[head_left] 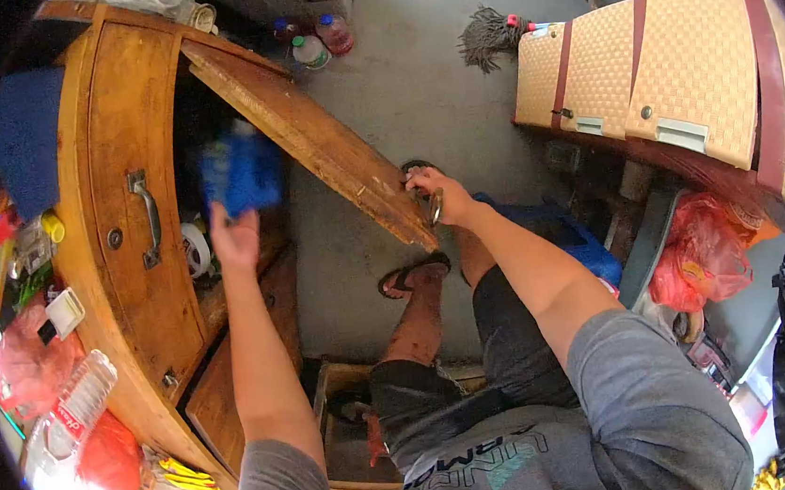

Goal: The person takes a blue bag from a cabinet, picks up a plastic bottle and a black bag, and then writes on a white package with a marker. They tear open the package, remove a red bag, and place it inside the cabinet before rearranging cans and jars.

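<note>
A wooden cabinet (129, 110) stands at my left, one of its doors (327, 157) swung out toward me. At the dark opening, my left hand (238, 236) has its fingers against a blurred blue bundle (242, 172), which it appears to grip. The bundle's exact kind is not clear, and something paler shows at its top. My right hand (435, 192) is closed around the metal handle (435, 207) on the outer face of the open door. Behind my left hand, a pale roll-like object (195, 250) sits inside the cabinet.
Below, a wooden drawer (331, 393) is pulled out by my legs. Bottles (310, 52) and a mop head (490, 39) are on the floor ahead. A woven-pattern cabinet (688, 75) lines the right, with a red plastic bag (700, 248) beneath. Clutter fills the far left.
</note>
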Demonstrator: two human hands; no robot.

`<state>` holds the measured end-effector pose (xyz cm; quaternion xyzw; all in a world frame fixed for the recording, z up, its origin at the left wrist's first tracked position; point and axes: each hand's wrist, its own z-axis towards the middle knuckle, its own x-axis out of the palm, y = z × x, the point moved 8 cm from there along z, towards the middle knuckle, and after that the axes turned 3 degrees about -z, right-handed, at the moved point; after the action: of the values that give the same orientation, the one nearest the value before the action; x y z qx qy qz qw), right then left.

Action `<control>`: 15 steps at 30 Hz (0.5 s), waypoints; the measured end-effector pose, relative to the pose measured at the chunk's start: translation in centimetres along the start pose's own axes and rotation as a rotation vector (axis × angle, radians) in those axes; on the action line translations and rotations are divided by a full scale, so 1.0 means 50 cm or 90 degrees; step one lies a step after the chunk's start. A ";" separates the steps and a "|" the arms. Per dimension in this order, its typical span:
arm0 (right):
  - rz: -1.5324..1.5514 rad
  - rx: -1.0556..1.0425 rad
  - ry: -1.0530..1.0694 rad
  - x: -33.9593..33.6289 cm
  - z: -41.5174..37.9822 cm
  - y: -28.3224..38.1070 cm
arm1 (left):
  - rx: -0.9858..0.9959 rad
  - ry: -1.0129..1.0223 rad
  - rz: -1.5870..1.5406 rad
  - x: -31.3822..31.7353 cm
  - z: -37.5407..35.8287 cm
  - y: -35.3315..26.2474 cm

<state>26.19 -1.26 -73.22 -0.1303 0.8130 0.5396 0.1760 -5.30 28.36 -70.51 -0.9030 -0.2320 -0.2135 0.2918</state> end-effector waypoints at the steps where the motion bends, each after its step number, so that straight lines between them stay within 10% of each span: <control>1: -0.015 -0.026 -0.013 0.008 -0.008 0.006 | 0.073 -0.015 -0.105 0.074 -0.040 -0.023; 7: -0.122 -0.004 -0.032 0.069 -0.031 0.065 | 0.016 -0.030 0.016 0.028 -0.113 0.009; 8: 0.243 0.156 0.109 0.100 -0.032 0.068 | 0.018 -0.043 0.125 0.004 -0.160 0.033; 15: 0.045 0.072 0.372 0.363 0.022 0.272 | -0.022 -0.260 0.403 -0.304 -0.580 0.173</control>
<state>4.48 4.59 -70.06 -0.2415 0.8622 0.4386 -0.0773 -20.03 -0.50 -60.68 -0.9589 0.0088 0.0675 0.2755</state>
